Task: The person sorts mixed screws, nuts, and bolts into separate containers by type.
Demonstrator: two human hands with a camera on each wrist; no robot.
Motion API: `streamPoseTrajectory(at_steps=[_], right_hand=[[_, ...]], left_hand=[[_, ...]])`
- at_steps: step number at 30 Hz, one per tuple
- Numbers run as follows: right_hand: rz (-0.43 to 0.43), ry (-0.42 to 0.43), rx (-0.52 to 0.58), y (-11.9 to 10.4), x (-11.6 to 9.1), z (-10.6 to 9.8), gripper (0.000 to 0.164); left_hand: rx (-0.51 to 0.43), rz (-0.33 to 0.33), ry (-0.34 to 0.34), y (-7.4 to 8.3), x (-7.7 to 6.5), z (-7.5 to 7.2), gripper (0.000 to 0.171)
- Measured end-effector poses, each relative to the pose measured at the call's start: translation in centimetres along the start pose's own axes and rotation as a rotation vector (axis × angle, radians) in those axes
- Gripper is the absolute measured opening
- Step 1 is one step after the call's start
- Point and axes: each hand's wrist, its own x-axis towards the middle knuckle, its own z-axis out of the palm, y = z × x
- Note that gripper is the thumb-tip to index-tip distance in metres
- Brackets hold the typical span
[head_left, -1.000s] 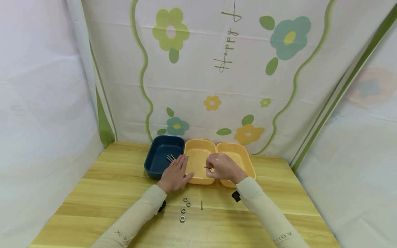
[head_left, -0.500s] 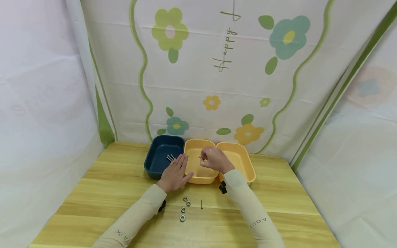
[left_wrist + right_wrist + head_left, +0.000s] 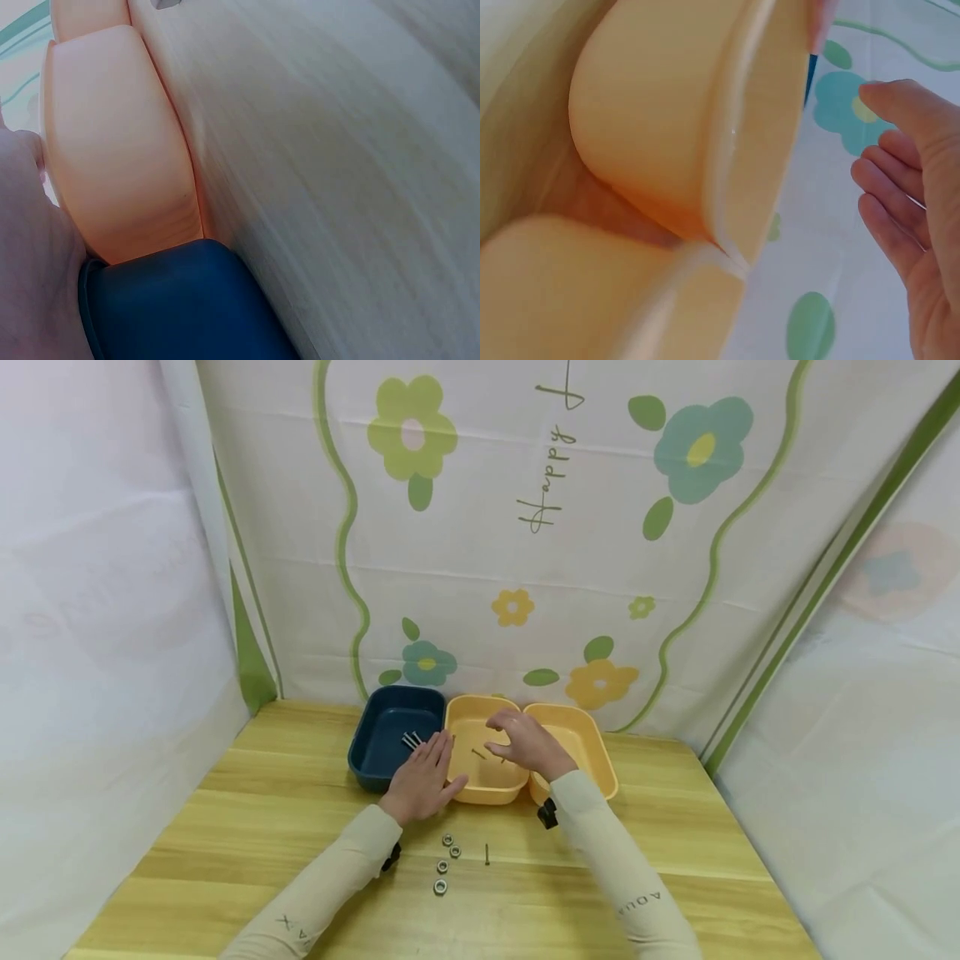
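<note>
My left hand [image 3: 422,783] lies with straight fingers across the adjoining rims of the dark blue tray [image 3: 362,768] and the middle yellow tray [image 3: 487,797]. Several silver screws [image 3: 411,741] show in the blue tray beside its fingertips. Over the middle yellow tray is my right hand [image 3: 531,745], thumb and fingers parted. Nothing is between them in the right wrist view, where the hand [image 3: 922,180] is beside the tray rims. Below its fingertips a small brownish screw [image 3: 478,753] appears inside the middle tray; another small piece is partly hidden by the hand.
A second yellow tray [image 3: 600,752] adjoins on the right, partly behind the right hand. On the wooden table [image 3: 300,827] in front, several hex nuts [image 3: 442,867] form a loose column, with one small screw [image 3: 487,854] beside them. A flowered cloth [image 3: 465,552] hangs behind.
My right hand moved left over the middle yellow tray, pinching a small screw, then parted its fingers and let it go. My left hand stayed in place.
</note>
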Motion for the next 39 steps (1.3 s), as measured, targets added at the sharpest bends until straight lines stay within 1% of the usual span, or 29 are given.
streamPoseTrajectory(at_steps=[4,9,14,19,21,24,26,29,34,39], right_hand=[[-0.038,-0.033,0.009,-0.3,-0.6,-1.5,0.033],[-0.083,-0.085,-0.034,-0.9,-1.5,-2.6,0.036],[-0.133,-0.127,-0.046,-1.8,-2.7,-3.2,0.038],[-0.166,-0.158,-0.043,-2.9,-3.9,-3.4,0.041],[-0.166,-0.178,-0.044,-3.4,-4.3,-3.5,0.043],[-0.165,-0.205,-0.045,-4.0,-4.8,-3.4,0.043],[-0.183,-0.216,-0.055,-4.3,-5.1,-3.1,0.042],[-0.223,-0.229,-0.079,-4.7,-5.7,-2.6,0.041],[-0.242,-0.274,-0.068,-5.6,-6.6,-1.7,0.04],[-0.265,-0.32,-0.073,-6.4,-7.3,-0.7,0.041]], left_hand=[[0.013,-0.006,-0.005,0.0,0.0,-0.2,0.082],[0.0,-0.002,0.003,-0.1,0.0,0.0,0.082],[-0.027,0.008,0.023,-0.1,-0.2,0.3,0.081],[-0.017,0.012,0.027,-0.1,-0.2,0.2,0.082],[0.0,0.008,0.015,0.0,-0.2,0.1,0.083],[0.003,0.006,0.015,0.0,-0.2,0.0,0.083],[0.02,0.0,0.005,0.0,-0.2,-0.1,0.084],[0.025,0.001,0.007,0.0,-0.2,-0.1,0.084],[0.028,0.003,0.01,0.0,-0.1,0.1,0.084],[0.005,0.004,0.025,0.0,-0.2,0.0,0.084]])
